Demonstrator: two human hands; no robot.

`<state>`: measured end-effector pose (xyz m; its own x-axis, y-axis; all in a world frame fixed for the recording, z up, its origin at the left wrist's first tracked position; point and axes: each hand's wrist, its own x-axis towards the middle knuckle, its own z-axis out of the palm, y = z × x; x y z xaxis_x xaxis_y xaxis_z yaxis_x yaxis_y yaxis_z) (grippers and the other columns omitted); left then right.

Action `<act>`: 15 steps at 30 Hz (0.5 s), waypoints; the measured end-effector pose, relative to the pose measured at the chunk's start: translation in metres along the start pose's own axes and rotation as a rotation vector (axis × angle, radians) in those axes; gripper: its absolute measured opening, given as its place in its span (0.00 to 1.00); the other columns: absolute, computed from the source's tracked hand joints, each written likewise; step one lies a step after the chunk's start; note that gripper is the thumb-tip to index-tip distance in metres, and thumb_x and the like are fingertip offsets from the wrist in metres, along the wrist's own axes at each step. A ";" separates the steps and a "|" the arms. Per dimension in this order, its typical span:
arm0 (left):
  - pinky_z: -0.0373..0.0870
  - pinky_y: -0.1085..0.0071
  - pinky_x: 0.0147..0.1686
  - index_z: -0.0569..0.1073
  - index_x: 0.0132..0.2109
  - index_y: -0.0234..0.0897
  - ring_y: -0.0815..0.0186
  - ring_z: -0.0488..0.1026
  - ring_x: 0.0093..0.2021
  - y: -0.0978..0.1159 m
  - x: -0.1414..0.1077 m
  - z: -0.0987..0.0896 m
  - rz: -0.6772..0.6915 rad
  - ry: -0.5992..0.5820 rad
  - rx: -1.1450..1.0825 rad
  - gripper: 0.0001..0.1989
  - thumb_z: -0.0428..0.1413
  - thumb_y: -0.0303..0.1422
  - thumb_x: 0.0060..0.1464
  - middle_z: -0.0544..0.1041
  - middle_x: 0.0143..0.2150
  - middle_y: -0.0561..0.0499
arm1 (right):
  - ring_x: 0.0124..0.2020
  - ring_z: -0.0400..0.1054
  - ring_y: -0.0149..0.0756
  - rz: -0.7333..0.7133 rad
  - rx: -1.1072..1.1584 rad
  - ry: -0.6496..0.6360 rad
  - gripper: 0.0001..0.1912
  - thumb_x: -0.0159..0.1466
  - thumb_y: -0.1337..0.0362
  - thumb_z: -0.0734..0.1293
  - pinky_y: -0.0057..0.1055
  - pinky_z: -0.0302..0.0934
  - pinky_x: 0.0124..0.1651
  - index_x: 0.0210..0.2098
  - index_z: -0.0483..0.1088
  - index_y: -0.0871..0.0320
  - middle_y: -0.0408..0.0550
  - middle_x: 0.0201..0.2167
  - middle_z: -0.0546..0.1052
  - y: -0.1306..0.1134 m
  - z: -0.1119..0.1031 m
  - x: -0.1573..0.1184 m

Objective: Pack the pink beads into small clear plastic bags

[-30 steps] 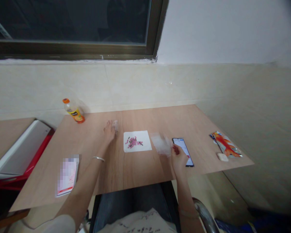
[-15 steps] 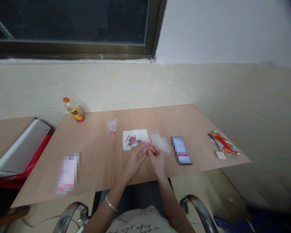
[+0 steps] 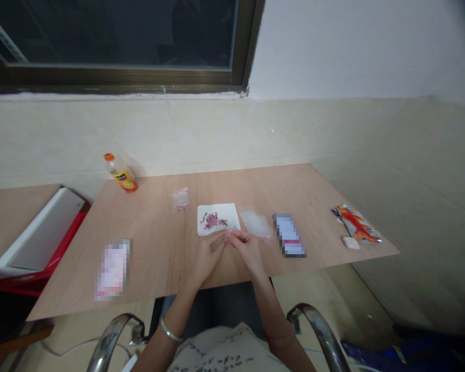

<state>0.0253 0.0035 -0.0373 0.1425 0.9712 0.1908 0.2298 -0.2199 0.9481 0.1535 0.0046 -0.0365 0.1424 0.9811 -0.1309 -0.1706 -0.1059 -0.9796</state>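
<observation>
Over the pale wooden desk (image 3: 158, 243), the left hand (image 3: 208, 257) and right hand (image 3: 248, 253) meet fingertip to fingertip, curled, any pinched item impossible to tell, just below a white paper sheet (image 3: 229, 212) bearing small pink pieces (image 3: 212, 221).

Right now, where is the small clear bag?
In the head view, the small clear bag lies on the table, left of the white paper, beyond the left hand.
</observation>
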 end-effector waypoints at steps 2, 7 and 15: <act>0.70 0.60 0.52 0.77 0.44 0.36 0.60 0.76 0.47 0.000 0.001 -0.001 -0.073 -0.001 -0.104 0.14 0.53 0.37 0.56 0.79 0.46 0.45 | 0.29 0.73 0.38 -0.009 -0.006 -0.034 0.14 0.48 0.52 0.73 0.36 0.70 0.36 0.25 0.77 0.58 0.47 0.25 0.79 -0.002 0.000 -0.001; 0.73 0.65 0.44 0.76 0.41 0.35 0.62 0.78 0.41 -0.003 0.004 -0.008 -0.130 0.051 -0.168 0.13 0.52 0.37 0.56 0.81 0.40 0.46 | 0.30 0.73 0.38 -0.022 -0.011 -0.101 0.15 0.50 0.52 0.71 0.37 0.69 0.39 0.28 0.77 0.58 0.47 0.26 0.79 -0.003 0.006 0.000; 0.70 0.69 0.38 0.74 0.35 0.39 0.63 0.76 0.37 -0.007 0.005 -0.032 0.054 0.041 0.330 0.06 0.53 0.32 0.55 0.79 0.34 0.49 | 0.25 0.67 0.33 -0.153 -0.160 -0.116 0.10 0.56 0.57 0.66 0.28 0.62 0.30 0.25 0.71 0.57 0.42 0.23 0.74 0.014 0.017 0.006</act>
<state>-0.0068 0.0126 -0.0347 0.1255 0.9587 0.2552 0.5233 -0.2825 0.8040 0.1359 0.0120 -0.0487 0.0401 0.9988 0.0297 0.0026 0.0296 -0.9996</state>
